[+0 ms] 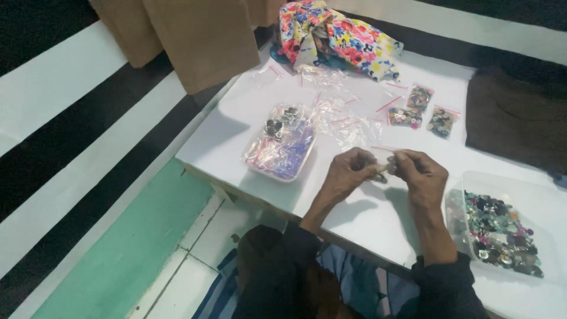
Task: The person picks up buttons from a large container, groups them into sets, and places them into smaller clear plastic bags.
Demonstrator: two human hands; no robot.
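My left hand [347, 172] and my right hand [422, 173] meet over the white table [236, 118], fingers pinched together on a small clear zip bag [383, 160] with a few buttons in it. The bag is mostly hidden between the fingers. To the right stands a clear plastic tub [531, 195] holding several mixed-colour buttons. To the left lies a clear tray [282, 147] with small bags and some dark buttons on top.
Three filled button bags [420, 109] lie at the back, with loose empty zip bags [336, 112] beside them. A flowered cloth bundle [336, 36] sits at the far edge. Brown fabric [195, 35] hangs at upper left. The floor is striped black and white.
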